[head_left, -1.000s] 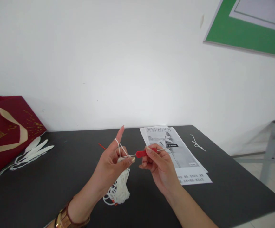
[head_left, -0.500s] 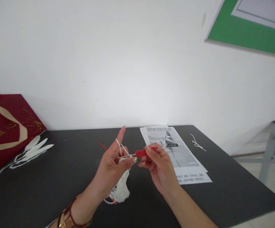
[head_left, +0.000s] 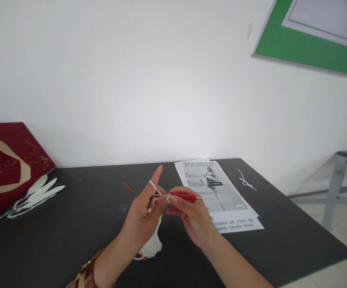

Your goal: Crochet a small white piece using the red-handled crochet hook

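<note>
Yarn mostly unworked; our left hand pinches maybe a stitched bit, forefinger raised; our right hand pinches the hook. White strips look done.

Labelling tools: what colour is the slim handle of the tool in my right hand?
It's red, best seen in the head view.

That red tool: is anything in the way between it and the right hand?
Nothing visible: the right hand pinches the red tool directly by its grip. The left hand, with white yarn on its raised finger, is just ahead, not between.
</note>
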The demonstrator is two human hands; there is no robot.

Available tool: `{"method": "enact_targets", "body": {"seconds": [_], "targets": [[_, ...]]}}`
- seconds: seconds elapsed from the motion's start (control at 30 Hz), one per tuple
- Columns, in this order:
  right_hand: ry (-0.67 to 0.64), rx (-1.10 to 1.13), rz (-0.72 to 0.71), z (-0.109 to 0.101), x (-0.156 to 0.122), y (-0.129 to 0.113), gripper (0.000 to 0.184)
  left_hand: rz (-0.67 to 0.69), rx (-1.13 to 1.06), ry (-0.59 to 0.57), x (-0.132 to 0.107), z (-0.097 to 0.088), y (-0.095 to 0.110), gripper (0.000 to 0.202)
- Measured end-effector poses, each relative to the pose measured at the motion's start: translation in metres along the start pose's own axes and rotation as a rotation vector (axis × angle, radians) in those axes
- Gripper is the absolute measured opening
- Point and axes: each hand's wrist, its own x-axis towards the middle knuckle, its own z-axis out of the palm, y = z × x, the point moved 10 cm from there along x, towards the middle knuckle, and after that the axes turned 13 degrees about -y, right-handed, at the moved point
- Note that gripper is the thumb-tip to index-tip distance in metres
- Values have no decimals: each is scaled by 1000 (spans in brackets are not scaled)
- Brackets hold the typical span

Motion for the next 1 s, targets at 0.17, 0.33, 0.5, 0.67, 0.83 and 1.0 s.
{"method": "enact_targets", "body": {"seconds": [0.17, 0.33, 0.5, 0.67, 0.83, 1.0], "targets": [[18, 28, -2, -3, 1, -2, 22, 4, 128, -20, -2, -3, 5, 46], [16, 54, -19, -3, 1, -4, 27, 44, 95, -4, -2, 1, 4, 54], [12, 41, -6, -1, 0, -3, 30, 73, 78, 105, -7, -1, 1, 62], [65, 16, -19, -6, -1, -6, 25, 69, -33, 120, -6, 0, -1, 65], [57, 42, -28, -3, -2, -11, 24, 74, -140, 79, -3, 2, 4, 64], [41, 89, -6, -1, -3, -13, 24, 130, -269, 27, -4, 6, 6, 66]]}}
